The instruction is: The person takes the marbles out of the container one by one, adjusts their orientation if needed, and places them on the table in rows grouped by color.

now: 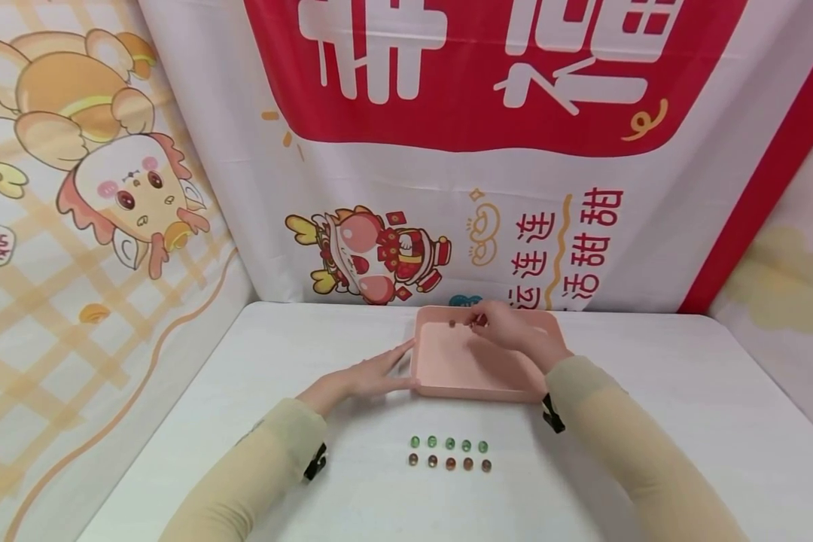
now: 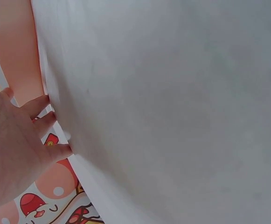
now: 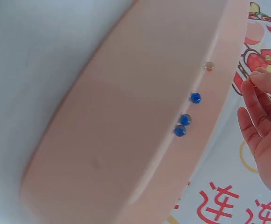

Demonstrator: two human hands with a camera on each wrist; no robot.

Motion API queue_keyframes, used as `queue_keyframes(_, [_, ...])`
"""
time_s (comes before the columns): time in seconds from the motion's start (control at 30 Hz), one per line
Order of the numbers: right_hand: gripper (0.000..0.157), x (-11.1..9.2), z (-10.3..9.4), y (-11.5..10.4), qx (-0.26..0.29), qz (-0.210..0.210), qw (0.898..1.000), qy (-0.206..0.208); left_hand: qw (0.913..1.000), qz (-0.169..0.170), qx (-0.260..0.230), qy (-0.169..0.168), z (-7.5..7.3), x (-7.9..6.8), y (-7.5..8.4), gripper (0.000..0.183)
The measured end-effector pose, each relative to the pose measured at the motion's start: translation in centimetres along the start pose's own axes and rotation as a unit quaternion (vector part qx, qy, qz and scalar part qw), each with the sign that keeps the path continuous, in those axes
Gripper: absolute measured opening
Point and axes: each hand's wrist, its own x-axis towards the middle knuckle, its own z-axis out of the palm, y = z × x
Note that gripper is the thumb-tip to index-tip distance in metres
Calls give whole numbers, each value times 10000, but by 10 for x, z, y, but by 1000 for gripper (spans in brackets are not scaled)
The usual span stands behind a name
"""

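Note:
A pink tray stands at the back of the table. Against its left side rests my left hand, fingers spread and thumb toward the near corner. My right hand is over the tray's far side, its thumb and index finger pinching a small brownish marble that is mostly hidden. Along the tray's far wall lie a clear orange-tinted marble, a blue marble and two more blue marbles touching each other.
Nearer on the white table lies a row of several green marbles. Just in front of it is a row of several brown marbles. A printed cloth hangs behind the table.

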Motion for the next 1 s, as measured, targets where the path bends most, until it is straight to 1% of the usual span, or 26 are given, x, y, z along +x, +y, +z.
queue_keyframes(0.2, [18,-10,-11,-9,58,-208,9997,118,10000,-3,-2,-2,0,1,0,86])
queue_keyframes(0.3, [17,-14,-16,-12,84,-248,9996,135,10000,-17,-14,9,0,2,-1,86])
queue_keyframes(0.53, [13,-27,-23,-17,50,-385,9991,155,10000,0,-52,-6,-1,0,0,87])
queue_keyframes(0.67, [12,-39,-23,-18,-162,-752,9968,227,10000,17,-91,-11,-1,0,0,88])
queue_keyframes(0.8, [16,-52,-22,-21,-376,-1142,9923,296,9999,26,-129,-10,0,0,0,88])
queue_keyframes(1.0, [18,-71,-20,-25,-545,-1721,9825,453,9999,-34,-150,-19,-1,-1,2,88])
